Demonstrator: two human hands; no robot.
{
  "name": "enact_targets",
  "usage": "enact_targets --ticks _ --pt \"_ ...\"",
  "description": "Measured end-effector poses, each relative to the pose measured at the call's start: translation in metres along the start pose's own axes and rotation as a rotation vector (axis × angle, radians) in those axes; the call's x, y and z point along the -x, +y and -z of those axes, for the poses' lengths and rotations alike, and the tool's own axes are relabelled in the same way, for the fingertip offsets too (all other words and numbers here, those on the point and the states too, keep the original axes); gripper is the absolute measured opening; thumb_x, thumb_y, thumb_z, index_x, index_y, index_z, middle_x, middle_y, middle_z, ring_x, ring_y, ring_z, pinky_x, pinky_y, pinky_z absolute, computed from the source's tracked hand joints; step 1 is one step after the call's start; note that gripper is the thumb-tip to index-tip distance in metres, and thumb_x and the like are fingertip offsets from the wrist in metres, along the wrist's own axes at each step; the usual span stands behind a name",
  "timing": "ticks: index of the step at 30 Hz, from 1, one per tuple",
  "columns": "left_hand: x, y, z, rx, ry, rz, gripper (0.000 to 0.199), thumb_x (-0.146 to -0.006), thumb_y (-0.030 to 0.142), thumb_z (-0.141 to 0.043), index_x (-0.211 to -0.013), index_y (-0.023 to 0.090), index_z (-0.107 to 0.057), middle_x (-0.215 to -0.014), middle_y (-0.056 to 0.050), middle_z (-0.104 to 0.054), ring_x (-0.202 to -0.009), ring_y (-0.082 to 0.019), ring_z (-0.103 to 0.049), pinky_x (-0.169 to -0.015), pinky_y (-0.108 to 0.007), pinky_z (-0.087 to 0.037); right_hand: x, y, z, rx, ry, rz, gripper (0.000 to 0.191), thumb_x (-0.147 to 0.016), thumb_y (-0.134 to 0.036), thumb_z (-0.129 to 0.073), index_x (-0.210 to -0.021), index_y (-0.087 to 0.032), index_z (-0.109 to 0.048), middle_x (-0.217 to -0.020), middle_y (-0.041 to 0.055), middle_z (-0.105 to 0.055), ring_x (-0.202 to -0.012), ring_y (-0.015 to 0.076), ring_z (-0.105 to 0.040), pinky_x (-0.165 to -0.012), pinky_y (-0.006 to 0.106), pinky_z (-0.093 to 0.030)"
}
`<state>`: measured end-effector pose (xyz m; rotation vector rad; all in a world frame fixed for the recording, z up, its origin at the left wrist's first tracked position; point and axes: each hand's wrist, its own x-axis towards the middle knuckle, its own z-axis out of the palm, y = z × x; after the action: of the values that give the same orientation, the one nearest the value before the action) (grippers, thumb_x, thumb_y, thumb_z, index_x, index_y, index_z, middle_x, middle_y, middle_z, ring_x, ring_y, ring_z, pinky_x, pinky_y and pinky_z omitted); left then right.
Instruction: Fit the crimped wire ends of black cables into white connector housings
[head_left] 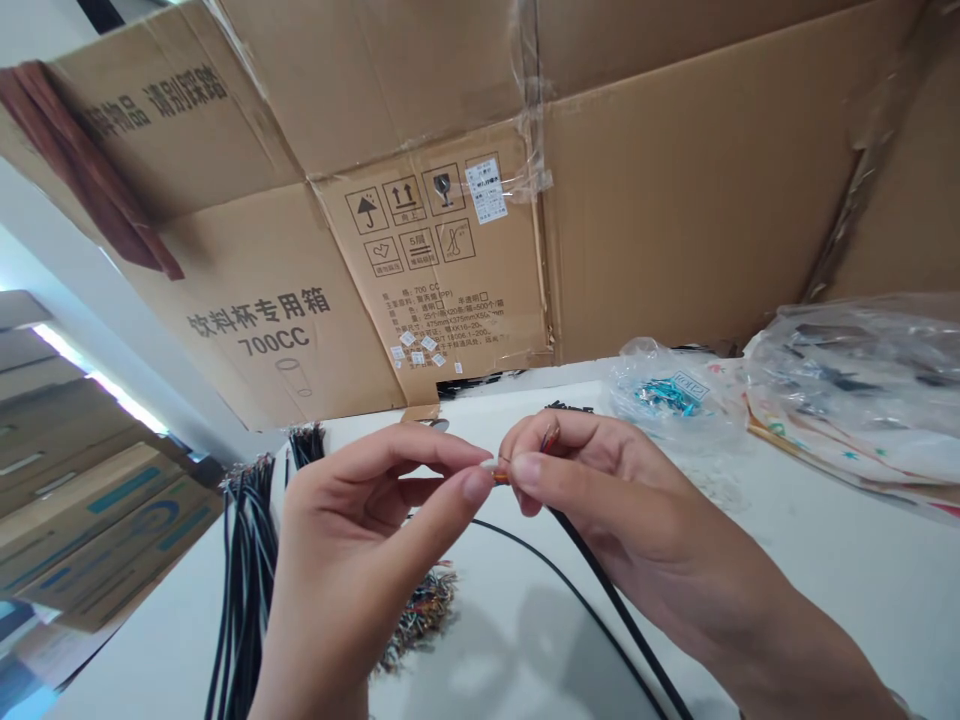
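In the middle of the head view my left hand (pixel 352 540) and my right hand (pixel 622 500) meet fingertip to fingertip. Thumb and forefinger of the left pinch a tiny white piece (pixel 490 464) together with orange wires (pixel 501 479). The right hand is closed around the end of a black cable (pixel 600 580), where thin coloured wires (pixel 551 437) stick out by its fingers. This cable runs down to the lower right, beside a thinner-looking black stretch of cable (pixel 547 560). My fingertips partly hide the white piece, so its exact kind is unclear.
Bundled black cables (pixel 251 540) with bare wire ends lie left. Below my hands is a pile of wire scraps (pixel 424 615). A clear bag of blue pieces (pixel 664 395) and larger plastic bags (pixel 847 370) sit right. Cardboard (pixel 645 220) walls the white table's (pixel 847 590) back.
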<state>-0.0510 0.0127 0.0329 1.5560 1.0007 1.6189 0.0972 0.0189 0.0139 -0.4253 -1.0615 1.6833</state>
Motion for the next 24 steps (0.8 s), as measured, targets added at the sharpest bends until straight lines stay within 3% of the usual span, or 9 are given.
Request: enact_targets --ticks 6,12,18,24 --pt "-0.003 0.000 0.003 -0.046 -0.029 0.066 0.011 -0.072 0.014 -0.076 -0.065 0.023 -0.076 -0.058 0.003 -0.068 -0.055 -0.009 -0.062 -0.055 -0.011 -0.051 -0.003 0.000 0.002 -0.030 -0.044 -0.023 0.022 -0.080 -0.031 -0.080 -0.072 -0.017 -0.064 -0.072 -0.0036 -0.059 -0.073 0.0048 -0.052 -0.073 0.010 -0.045" --pt "0.004 0.004 -0.008 0.084 0.100 0.132 0.013 -0.076 0.014 -0.073 -0.066 0.022 -0.073 -0.059 0.003 -0.066 -0.054 -0.008 -0.059 -0.055 -0.012 -0.051 -0.003 0.000 0.002 -0.012 -0.058 -0.037 0.024 -0.078 -0.035 -0.081 -0.072 -0.017 -0.066 -0.077 -0.0010 -0.059 -0.077 0.0065 -0.055 -0.068 0.011 -0.048" --pt "-0.009 -0.012 0.001 0.290 -0.163 0.314 0.011 -0.077 0.020 -0.076 -0.065 0.020 -0.074 -0.059 0.003 -0.067 -0.054 -0.007 -0.063 -0.056 -0.012 -0.055 0.000 0.001 0.002 0.141 0.030 -0.005 0.021 -0.077 -0.033 -0.078 -0.070 -0.019 -0.063 -0.082 0.0004 -0.059 -0.080 0.0104 -0.057 -0.061 0.015 -0.049" --pt "-0.011 -0.018 0.005 0.364 -0.263 0.339 0.008 -0.077 0.022 -0.080 -0.070 0.020 -0.077 -0.066 0.004 -0.071 -0.059 -0.004 -0.065 -0.060 -0.006 -0.053 0.006 -0.002 0.003 0.328 0.103 0.033 0.015 -0.076 -0.022 -0.065 -0.064 -0.020 -0.057 -0.081 -0.0002 -0.059 -0.078 0.0144 -0.055 -0.064 0.026 -0.045"
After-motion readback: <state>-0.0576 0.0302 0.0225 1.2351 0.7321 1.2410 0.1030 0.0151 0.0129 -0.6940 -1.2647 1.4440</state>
